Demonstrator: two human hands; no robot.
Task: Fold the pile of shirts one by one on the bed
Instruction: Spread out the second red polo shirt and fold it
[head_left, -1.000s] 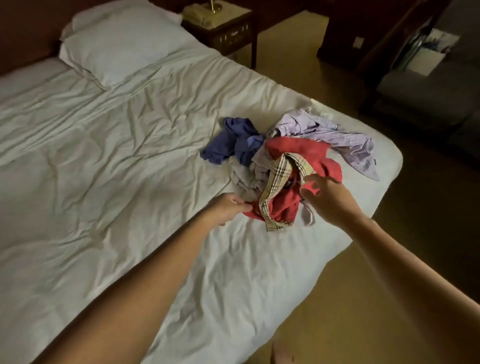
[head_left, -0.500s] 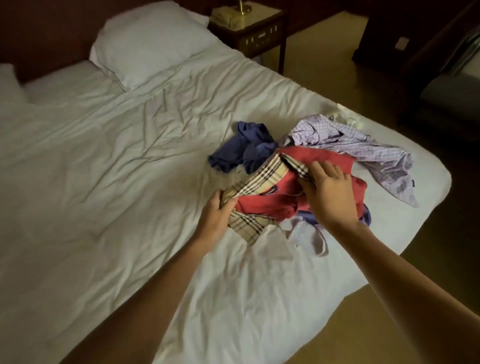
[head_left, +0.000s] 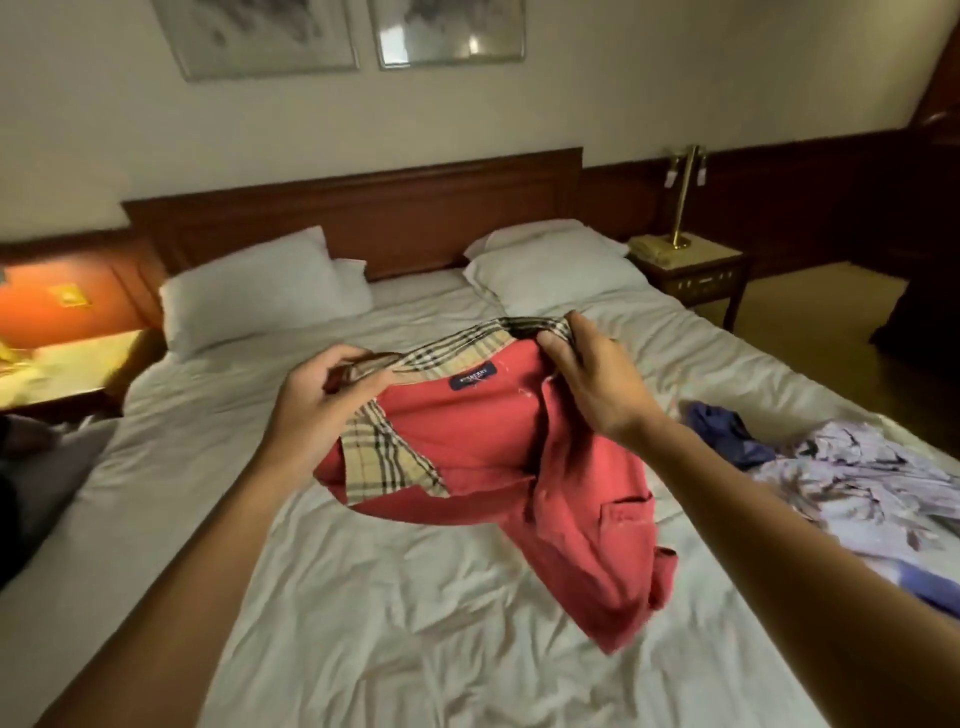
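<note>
While both hands hold it up by its collar, the red shirt (head_left: 519, 467) hangs over the middle of the bed (head_left: 415, 649), its inside turned toward the camera. A tan plaid lining shows along the collar and down the open front, and a dark blue label (head_left: 471, 375) sits just under the collar. The shirt's body sags down and to the right; whether its lowest corner touches the sheet cannot be told.

The left hand (head_left: 317, 410) grips the left end of the collar, with fingers curled round the plaid edge and thumb on top. The right hand (head_left: 597, 384) pinches the right end of the collar between thumb and bent fingers.

The rest of the pile lies on the right side of the bed, apart from the held shirt: a crumpled blue shirt (head_left: 727, 431) and, just beside it and nearer the edge, a lilac checked shirt (head_left: 857, 478).

The white sheet is wrinkled. Two white pillows (head_left: 260, 296) lie at the head against a dark wooden headboard (head_left: 363, 218). A nightstand (head_left: 696, 275) with a brass lamp (head_left: 685, 197) stands to the right of the bed, and a lit table (head_left: 62, 364) to the left. Two framed pictures (head_left: 260, 36) hang on the wall above.
</note>
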